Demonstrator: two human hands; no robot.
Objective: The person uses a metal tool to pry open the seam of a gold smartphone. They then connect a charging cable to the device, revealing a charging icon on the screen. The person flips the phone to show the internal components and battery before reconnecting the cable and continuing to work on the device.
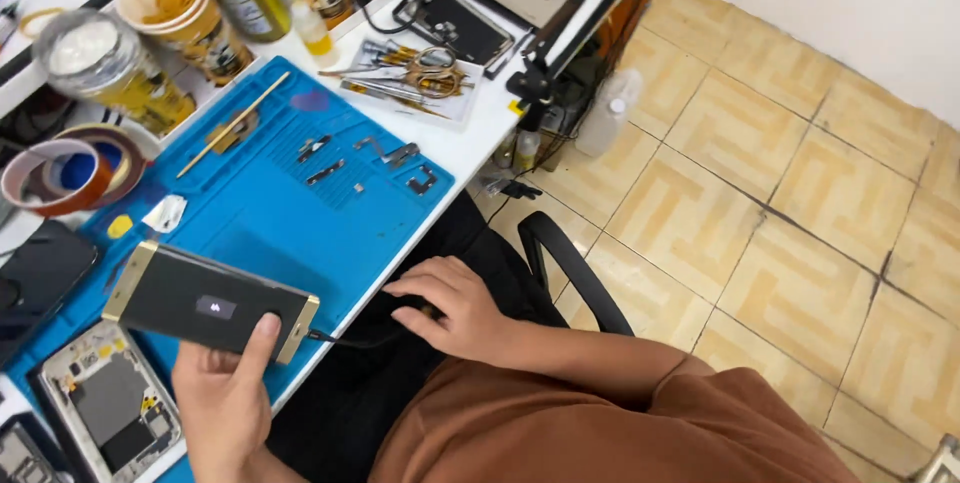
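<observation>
So the main thing here is a slim black-glass smartphone with gold metal end caps, screen showing a small charging icon, held up over the near edge of a blue silicone repair mat. The left hand has it from underneath, thumb pressed on the glass near the right end, fingers wrapped behind, so that hand is clamped on the phone. Its long axis runs left to right, tilting down toward the right, and a thin black cable plugs into that lower right end. That's the bit that matters: the cable trails right toward the right hand, which rests on the lap over dark fabric, fingers loosely curled, palm down. Can't tell if it's actually pinching the cable or just lying on it. The right hand sits just to the right of the plugged end, the left is the one actually on the phone. Further out, the mat is matte and rubbery with small dark metal brackets and screws scattered on it, plus a thin wooden stick. An opened phone chassis with bare internals lies at the lower left. Rolls of amber tape, printed tubs and a tray of tweezers line the white desk.
</observation>
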